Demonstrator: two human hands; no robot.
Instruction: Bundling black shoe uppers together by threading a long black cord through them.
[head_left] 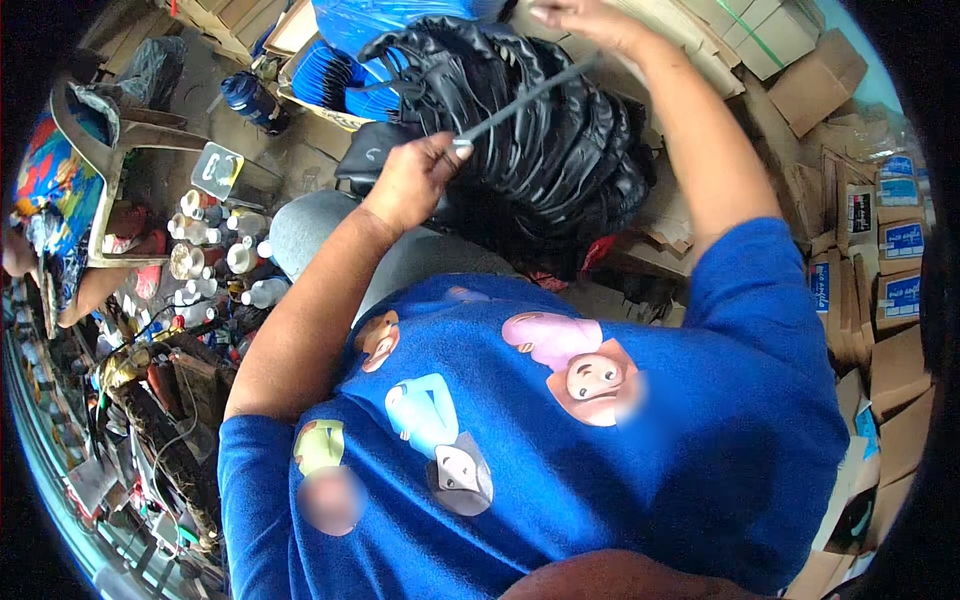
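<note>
My left hand [412, 182] is closed, thumb and fingers pinching one end of a narrow grey strip [530, 97]. The strip slants up and to the right, its far end reaching the underside of my right hand [592, 25]. That hand is at the top edge, slightly blurred, its fingers pointing left; whether it grips the strip I cannot tell. Below the strip lies a large bundle of shiny black gathered pieces [560, 150], layered one on another, resting in front of my lap. What kind of goods they are is not clear.
A box of blue round-edged pieces [330, 80] and a dark blue jug [252, 100] stand beyond my left hand. Several clear bottles [243, 255] crowd the left, near a plastic chair [110, 150] with a person beside it. Cardboard boxes [900, 240] are piled on the right.
</note>
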